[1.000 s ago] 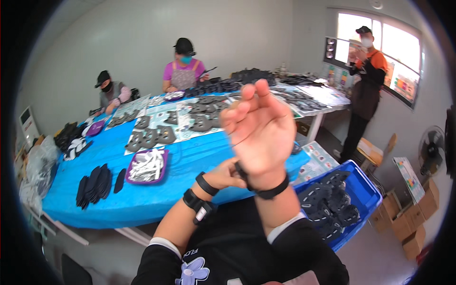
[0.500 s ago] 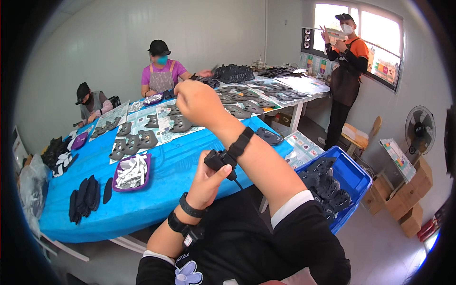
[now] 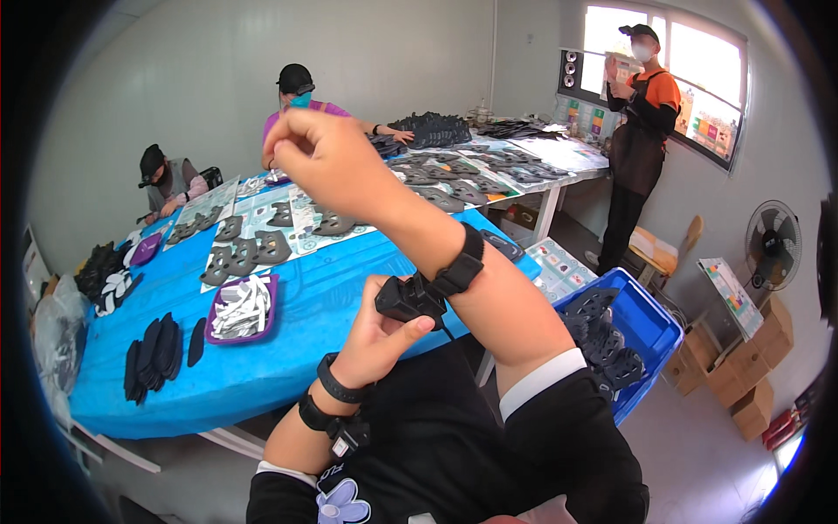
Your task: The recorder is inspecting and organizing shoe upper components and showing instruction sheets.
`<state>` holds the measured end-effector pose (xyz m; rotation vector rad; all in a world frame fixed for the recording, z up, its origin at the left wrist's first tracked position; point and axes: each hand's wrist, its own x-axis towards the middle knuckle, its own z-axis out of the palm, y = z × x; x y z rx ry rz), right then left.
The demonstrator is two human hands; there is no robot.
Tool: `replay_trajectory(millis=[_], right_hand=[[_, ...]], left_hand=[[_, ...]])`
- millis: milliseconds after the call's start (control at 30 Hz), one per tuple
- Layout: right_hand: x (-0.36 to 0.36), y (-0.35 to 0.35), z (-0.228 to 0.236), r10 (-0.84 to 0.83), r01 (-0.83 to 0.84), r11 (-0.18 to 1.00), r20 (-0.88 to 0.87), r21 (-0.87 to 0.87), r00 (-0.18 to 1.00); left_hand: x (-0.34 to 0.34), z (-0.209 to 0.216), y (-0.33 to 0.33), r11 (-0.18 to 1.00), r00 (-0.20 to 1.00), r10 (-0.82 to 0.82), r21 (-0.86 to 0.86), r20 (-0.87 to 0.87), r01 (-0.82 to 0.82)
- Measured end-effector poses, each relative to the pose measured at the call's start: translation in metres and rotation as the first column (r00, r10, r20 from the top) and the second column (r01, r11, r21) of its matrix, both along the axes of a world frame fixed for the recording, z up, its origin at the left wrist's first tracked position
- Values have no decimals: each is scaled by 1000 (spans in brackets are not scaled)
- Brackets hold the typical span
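Note:
My left hand (image 3: 374,342) is closed around a small black boxy device (image 3: 403,299), which looks like a wrist camera, on the black strap (image 3: 463,269) round my right wrist. A cable hangs from it. My right hand (image 3: 327,162) is raised over the table, its fingers curled loosely in a fist and nothing visible in it. Beyond it, on printed sheets, lie dark grey perforated shoe uppers (image 3: 272,247). On my left wrist sit a dark band (image 3: 340,382) and a second strapped black device (image 3: 349,434).
A blue-covered table (image 3: 301,367) holds a purple basket (image 3: 211,325) of white strips and a row of black insole-like pieces (image 3: 157,356). At right stands a blue crate (image 3: 650,327) with dark shoe parts. Two people sit across the table; another stands by the window.
My right hand has swung left and up slightly, with its wrist turning. My left hand keeps its hold on the device. The standing person has lowered a raised hand.

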<state>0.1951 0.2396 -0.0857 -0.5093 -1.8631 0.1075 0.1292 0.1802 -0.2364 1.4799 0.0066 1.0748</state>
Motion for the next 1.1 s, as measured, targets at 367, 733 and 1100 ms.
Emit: replay_trajectory(millis=[367,733,1100], right_hand=[[-17,-37,14,645,-902,351,-633,-250,427],[7,51,-14,-90,95,995,-104,40,990],[28,89,-57,-812,133,555,500,821,303]], left_hand=[[-9,-21,73,983,981,-182,-36,-66,179],[-3,-5,25,981,994,-71,-172,82,84],[2,5,-1,903,990,137,-413,17,-118]])
